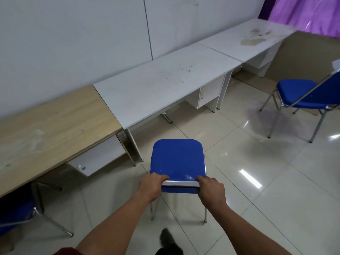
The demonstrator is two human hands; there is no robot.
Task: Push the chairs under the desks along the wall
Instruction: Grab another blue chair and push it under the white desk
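Observation:
A blue padded chair with chrome legs stands on the tiled floor in front of the middle white desk, its seat clear of the desk's front edge. My left hand grips the left end of the chair's backrest top and my right hand grips the right end. At the far left, a second blue chair sits partly under the wooden desk. A third blue chair stands out on the floor at the right, away from the far white desk.
The three desks line a white wall. Drawer units hang under the desks. A purple curtain hangs at the top right. My dark shoe shows on the glossy tiles behind the chair.

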